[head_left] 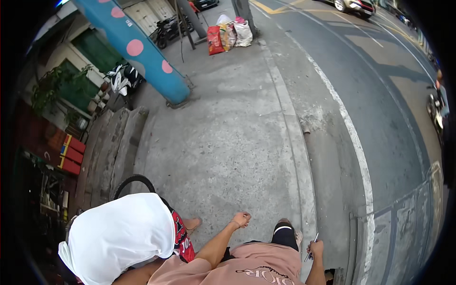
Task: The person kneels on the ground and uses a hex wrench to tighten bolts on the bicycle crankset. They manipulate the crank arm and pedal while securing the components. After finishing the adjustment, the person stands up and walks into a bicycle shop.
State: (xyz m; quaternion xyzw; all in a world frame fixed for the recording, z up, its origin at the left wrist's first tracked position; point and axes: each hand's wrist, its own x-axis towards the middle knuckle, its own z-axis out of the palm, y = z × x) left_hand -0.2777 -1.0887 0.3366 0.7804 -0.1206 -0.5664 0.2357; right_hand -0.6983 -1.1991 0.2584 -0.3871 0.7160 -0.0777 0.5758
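Observation:
My left hand [241,219] hangs in front of me over the concrete walkway, its fingers loosely curled with nothing showing in them. A thin band circles that wrist. At my right side, my right hand [315,248] is closed around a slim silvery stick-like thing [317,236]. Its ends poke out above and below the fist, and its kind is too small to tell. My dark-clad leg with a white stripe [284,232] steps ahead between the two hands. Close on my left, a person in a white shirt [121,232] bends over beside a bicycle wheel [135,179].
A blue post with pink dots [142,52] rises ahead on the left. Filled sacks [229,35] stand farther up the walkway. Concrete steps [121,137] and a parked scooter [124,78] line the left. Past the curb [289,123] runs a road with a moving car [349,6].

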